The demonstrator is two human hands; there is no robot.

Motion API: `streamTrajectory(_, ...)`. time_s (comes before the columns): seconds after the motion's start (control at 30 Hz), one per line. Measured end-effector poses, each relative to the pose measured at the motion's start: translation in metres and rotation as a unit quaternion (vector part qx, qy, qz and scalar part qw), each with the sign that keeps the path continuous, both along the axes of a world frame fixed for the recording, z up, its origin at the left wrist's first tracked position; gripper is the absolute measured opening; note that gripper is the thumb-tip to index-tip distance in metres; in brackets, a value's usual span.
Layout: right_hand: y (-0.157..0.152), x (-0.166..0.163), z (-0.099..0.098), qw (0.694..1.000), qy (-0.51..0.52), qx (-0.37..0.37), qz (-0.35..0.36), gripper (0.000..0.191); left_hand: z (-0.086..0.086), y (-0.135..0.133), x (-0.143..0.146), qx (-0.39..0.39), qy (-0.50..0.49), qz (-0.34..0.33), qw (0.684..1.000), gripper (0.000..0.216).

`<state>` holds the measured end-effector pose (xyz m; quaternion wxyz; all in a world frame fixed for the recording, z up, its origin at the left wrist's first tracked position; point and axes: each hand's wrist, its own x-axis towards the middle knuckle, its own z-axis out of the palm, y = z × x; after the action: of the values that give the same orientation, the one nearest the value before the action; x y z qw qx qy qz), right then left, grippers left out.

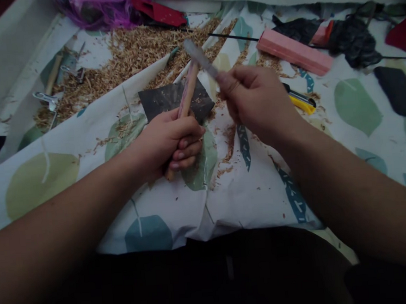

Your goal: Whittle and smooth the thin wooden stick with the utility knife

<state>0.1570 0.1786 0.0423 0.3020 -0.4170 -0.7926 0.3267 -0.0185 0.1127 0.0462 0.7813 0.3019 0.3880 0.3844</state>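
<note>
My left hand (169, 142) is closed round the lower part of a thin wooden stick (187, 92), which points up and away from me. My right hand (255, 99) is closed round a slim grey blade-like tool (199, 57), blurred by motion, whose tip meets the upper end of the stick. Both hands hover over a leaf-patterned white cloth (261, 185). A dark sheet of sandpaper (164, 99) lies flat just behind the stick.
Wood shavings (126, 51) cover the cloth at the back. A yellow utility knife (302, 102) lies right of my right hand. A pink block (293, 50), dark and red rags (353, 37), a purple plastic bag (99, 8) and metal clips (46, 99) lie around.
</note>
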Motion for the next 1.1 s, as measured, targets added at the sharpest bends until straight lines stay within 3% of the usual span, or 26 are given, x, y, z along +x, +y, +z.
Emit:
streamTrajectory(0.37,0.001,0.005,0.01,0.999,-0.024,-0.001,0.039,0.04,0.001,-0.002,0.0,0.011,0.003,-0.006,1.0,0.032)
streamTrajectory(0.47,0.0,0.005,0.007,0.996,-0.034,-0.012,0.08,0.042,0.0,-0.001,0.0,0.012,0.012,-0.004,1.0,0.031)
streamTrajectory(0.6,-0.001,0.003,0.002,0.999,-0.009,0.005,0.048,0.048,-0.001,-0.001,-0.002,0.014,0.01,-0.004,1.0,0.032)
streamTrajectory(0.7,-0.003,0.002,0.001,0.997,-0.029,0.01,0.071,0.048,0.0,-0.001,-0.003,0.029,0.014,-0.012,0.999,0.031)
streamTrajectory(0.83,-0.004,0.001,0.0,0.997,-0.016,0.067,0.023,0.049,0.001,-0.001,-0.002,0.042,0.019,-0.011,0.999,0.03)
streamTrajectory(1.1,-0.002,0.0,0.0,0.997,-0.024,0.045,0.065,0.05,0.003,-0.004,-0.002,0.047,0.031,-0.01,0.998,0.028)
